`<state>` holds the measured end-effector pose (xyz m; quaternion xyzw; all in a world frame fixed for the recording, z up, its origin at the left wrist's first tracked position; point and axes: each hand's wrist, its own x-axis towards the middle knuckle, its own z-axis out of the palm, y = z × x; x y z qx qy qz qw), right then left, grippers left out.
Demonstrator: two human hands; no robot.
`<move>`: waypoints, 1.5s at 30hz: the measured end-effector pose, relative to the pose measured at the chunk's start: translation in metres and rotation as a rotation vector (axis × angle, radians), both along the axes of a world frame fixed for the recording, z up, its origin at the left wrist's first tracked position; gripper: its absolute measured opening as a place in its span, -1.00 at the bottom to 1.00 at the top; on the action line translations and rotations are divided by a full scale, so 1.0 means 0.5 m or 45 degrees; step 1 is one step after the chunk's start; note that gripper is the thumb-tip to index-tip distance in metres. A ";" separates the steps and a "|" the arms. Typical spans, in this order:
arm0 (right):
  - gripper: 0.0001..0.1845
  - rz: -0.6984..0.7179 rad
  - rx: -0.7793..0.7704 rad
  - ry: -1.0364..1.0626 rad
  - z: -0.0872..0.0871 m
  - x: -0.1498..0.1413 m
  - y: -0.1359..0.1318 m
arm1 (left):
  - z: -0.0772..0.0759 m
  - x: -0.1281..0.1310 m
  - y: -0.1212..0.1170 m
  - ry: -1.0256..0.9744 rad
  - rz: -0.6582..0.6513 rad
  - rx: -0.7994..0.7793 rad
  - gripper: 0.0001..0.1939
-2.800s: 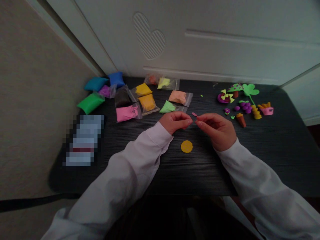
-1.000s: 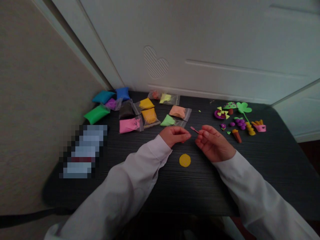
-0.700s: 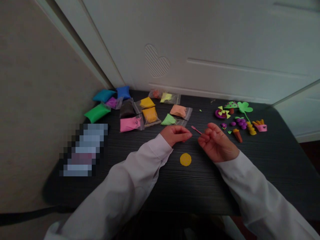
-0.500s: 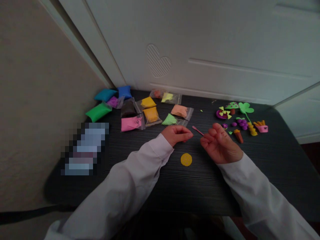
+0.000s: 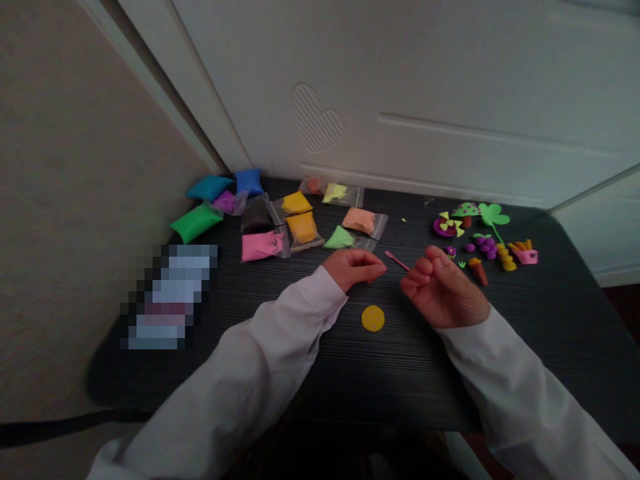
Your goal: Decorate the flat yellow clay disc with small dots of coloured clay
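My left hand (image 5: 354, 268) is closed above the dark table, thumb and fingertips pressed together; anything between them is hidden. To its right my right hand (image 5: 443, 290) is raised and turned palm-inward, with its thumb pinched against the index finger and the other fingers curled. What that pinch holds, if anything, is too small to make out. A thin pink modelling tool (image 5: 397, 260) shows between the hands, its far end hidden behind my right fingers. Below the hands a flat yellow clay disc (image 5: 373, 319) with faint marks lies on the table.
Several bags of coloured clay, among them a pink clay bag (image 5: 263, 245) and a green one (image 5: 196, 222), lie at the back left. A blurred-out phone-like object (image 5: 173, 297) is at left. Small clay models, including a purple grape bunch (image 5: 485, 247), are at right. A white panel (image 5: 450, 87) stands behind.
My right thumb has slid slightly up along the index finger. The left hand and the yellow disc have stayed in place.
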<state>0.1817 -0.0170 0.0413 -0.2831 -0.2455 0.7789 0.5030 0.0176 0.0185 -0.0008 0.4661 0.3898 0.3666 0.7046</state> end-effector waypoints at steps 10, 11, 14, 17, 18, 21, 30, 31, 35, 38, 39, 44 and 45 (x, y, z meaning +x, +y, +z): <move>-0.83 -0.064 -0.021 -0.144 0.013 -0.007 0.001 | 0.001 -0.002 0.000 0.005 -0.005 0.008 -0.77; -0.81 -0.071 -0.027 -0.166 0.015 -0.008 0.001 | -0.001 -0.002 0.001 0.000 -0.002 0.005 -0.77; -0.77 -0.086 -0.055 -0.197 0.011 -0.006 0.001 | -0.002 0.000 0.001 -0.048 0.026 -0.029 -0.77; -0.77 -0.064 -0.069 -0.159 -0.001 -0.003 0.003 | 0.005 0.000 0.002 -0.177 0.081 -0.170 -0.75; -0.78 -0.053 -0.071 -0.145 -0.005 -0.002 0.004 | 0.009 -0.002 0.003 -0.229 0.093 -0.230 -0.75; -0.82 -0.039 -0.062 -0.117 -0.015 -0.001 0.009 | 0.018 -0.012 0.010 -0.362 0.126 -0.382 -0.75; -0.82 -0.050 -0.036 -0.124 -0.037 -0.004 0.015 | 0.015 -0.041 0.029 -0.591 0.265 -0.495 -0.85; -0.82 -0.039 -0.049 -0.133 -0.039 -0.004 0.015 | 0.014 -0.042 0.030 -0.594 0.272 -0.501 -0.86; -0.84 -0.010 -0.131 -0.223 -0.047 -0.006 0.020 | 0.015 -0.047 0.031 -0.590 0.295 -0.539 -0.88; -0.86 -0.015 -0.168 -0.281 -0.051 -0.008 0.026 | 0.015 -0.047 0.032 -0.586 0.306 -0.563 -0.85; -0.86 -0.014 -0.168 -0.293 -0.052 -0.009 0.027 | 0.015 -0.047 0.032 -0.585 0.300 -0.568 -0.83; -0.85 0.032 -0.172 -0.368 -0.050 -0.010 0.027 | 0.012 -0.044 0.032 -0.632 0.252 -0.543 -0.82; -0.83 0.038 -0.174 -0.385 -0.050 -0.008 0.027 | 0.012 -0.043 0.031 -0.644 0.250 -0.531 -0.82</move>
